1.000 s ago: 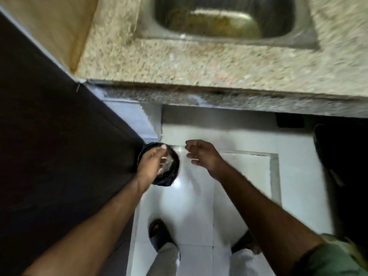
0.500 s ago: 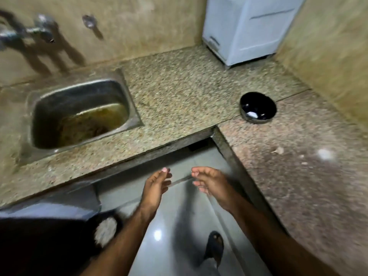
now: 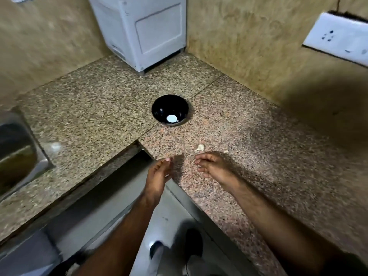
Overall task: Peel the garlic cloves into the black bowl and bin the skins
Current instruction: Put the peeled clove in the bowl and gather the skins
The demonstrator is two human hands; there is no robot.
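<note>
Although the counter (image 3: 95,108) is showing clearly in its middle, we are losing much at the margins: at the left edge the steel sink (image 3: 18,154) is being cut off and blurring, so we cannot tell what is lying in it. Moving right, our left hand (image 3: 158,176) is hovering past the inner corner of the counter, over the floor gap, fingers straight and loosely together, holding nothing. Below it, a shoe (image 3: 194,244) is showing on the pale floor, and what lies lower left is too dark to make out.

Behind the hands, the black bowl (image 3: 159,105) is sitting where the two counter slabs are meeting, toward the back corner; one pale, rounded piece (image 3: 171,118) is lying at its bottom, and we cannot say whether it is a peeled clove. At the very back corner a white appliance (image 3: 145,30) is standing, its top running out of view.

Further right, our right hand (image 3: 212,166) is hovering low above the right slab near its front inner edge, fingers relaxed and slightly bent, gripping nothing; the two hands are staying apart. Just beyond its fingertips a garlic clove (image 3: 200,147) is lying on the slab, still in its skin as far as we can judge, its long axis running diagonally, the narrow end pointing toward the front left. A smaller pale scrap (image 3: 226,151) is lying just to its right, too tiny to identify. On the right wall a white socket plate (image 3: 336,38) is being cropped by the edge.
</note>
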